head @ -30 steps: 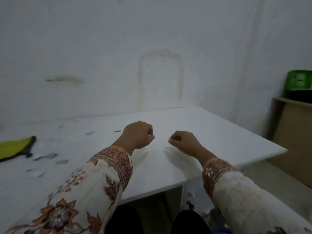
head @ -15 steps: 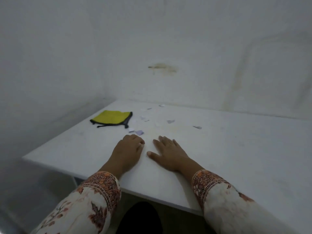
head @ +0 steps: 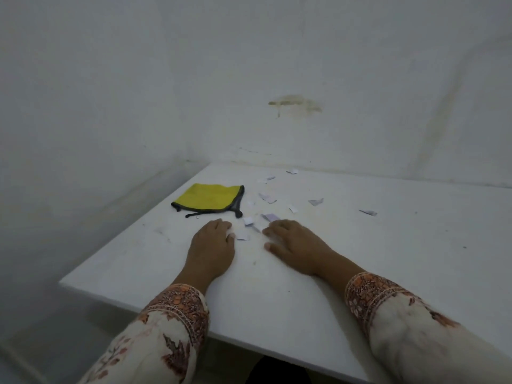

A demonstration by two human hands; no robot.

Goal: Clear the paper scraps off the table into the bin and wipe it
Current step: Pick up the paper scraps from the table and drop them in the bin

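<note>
Both hands lie palm-down on the white table [head: 388,259], gripping nothing: left hand [head: 212,250] and right hand [head: 297,248] flank the nearest paper scraps [head: 250,227] at frame centre. More scraps scatter beyond. Yellow cloth [head: 209,197] lies centre-left, near the left hand's fingertips.

Left hand [head: 212,249] fingertips: curled under, out of sight.
Flowery cream sleeves [head: 410,336]: cut off by bottom edge.
Small white paper scraps [head: 267,197]: blurry.

Stained white wall [head: 293,105] behind.
</note>
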